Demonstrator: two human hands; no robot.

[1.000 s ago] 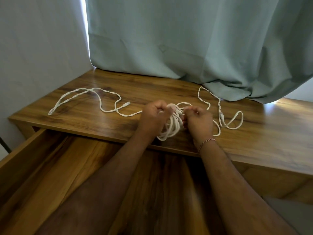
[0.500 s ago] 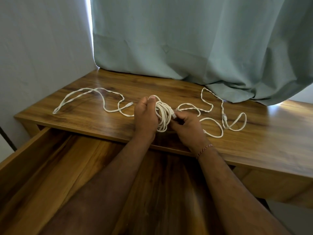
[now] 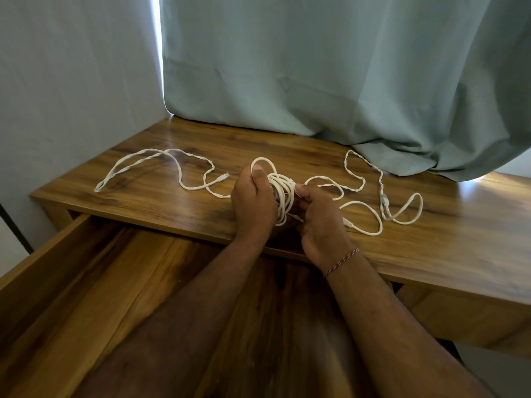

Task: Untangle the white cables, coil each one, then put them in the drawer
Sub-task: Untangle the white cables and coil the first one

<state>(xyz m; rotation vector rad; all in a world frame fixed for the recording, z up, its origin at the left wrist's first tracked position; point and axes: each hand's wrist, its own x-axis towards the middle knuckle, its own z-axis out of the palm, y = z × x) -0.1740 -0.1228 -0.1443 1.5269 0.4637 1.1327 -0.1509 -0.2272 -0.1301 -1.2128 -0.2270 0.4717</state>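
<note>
Right at the middle of the desk [image 3: 161, 202], the left hand [image 3: 253, 203] is closed around a coil [image 3: 283, 196] of white cable, thumb on top, with 1 loop standing up above the thumb. The right hand [image 3: 321, 222] sits just beside it on the coil's right, thumb and fingers pinched on a strand at the coil's edge; a thread bracelet [image 3: 342, 261] circles that wrist. Both hands hover over the front edge of the desk.

From the coil, loose cable [image 3: 178, 168] runs left across the wood in a long wavy line, partly twisted as a pair, with 1 plug end [image 3: 223, 176] lying near the left hand. To the right, more loose cable [image 3: 365, 222] curls in several loops, with 1 plug [image 3: 347, 222] just beside the right hand and another connector [image 3: 384, 200] farther right. How many separate cables there are, I cannot tell.

Below the forearms, 1 drawer [image 3: 57, 254] stands pulled open. Behind the desk hangs a pale green curtain [image 3: 330, 67], its hem resting on the wood at the right.
</note>
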